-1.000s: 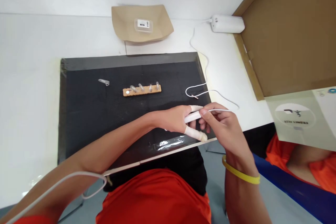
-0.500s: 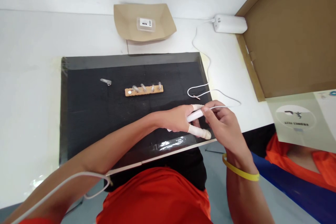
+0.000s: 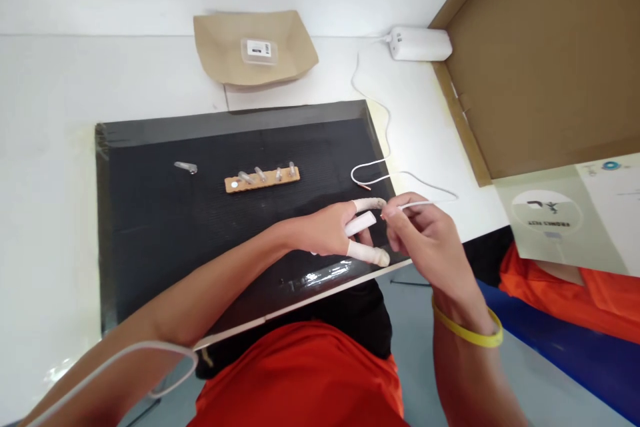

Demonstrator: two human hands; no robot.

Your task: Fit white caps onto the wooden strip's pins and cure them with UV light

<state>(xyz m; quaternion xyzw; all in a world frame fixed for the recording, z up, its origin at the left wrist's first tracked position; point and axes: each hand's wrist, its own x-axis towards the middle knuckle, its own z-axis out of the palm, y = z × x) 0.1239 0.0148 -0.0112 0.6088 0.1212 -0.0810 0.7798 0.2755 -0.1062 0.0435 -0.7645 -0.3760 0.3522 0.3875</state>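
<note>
My left hand (image 3: 325,228) lies palm down over the black mat (image 3: 165,233), closed around a smooth white stick-shaped device (image 3: 361,223). White finger cots (image 3: 365,252) cover some of its fingers. The far end of the device sticks out between these fingers, and the rest is hidden under the hand. Just to the right, my right hand (image 3: 425,233) pinches the end of a thin white cable (image 3: 417,203) between thumb and fingers. A small reddish tip shows at the pinch, a short gap away from the device.
A tan strip (image 3: 263,180) holding several clear capsule-like pieces lies on the mat, with one clear piece (image 3: 186,167) left of it. Behind are a cardboard tray (image 3: 210,53) with a plastic box (image 3: 259,52) and a white power bank-like block (image 3: 420,44). A large cardboard box (image 3: 540,60) stands right.
The right hand has drawn slightly away from the white device, opening a gap between its end and the cable tip. The whole view has shifted, so the mat and tray appear further left.
</note>
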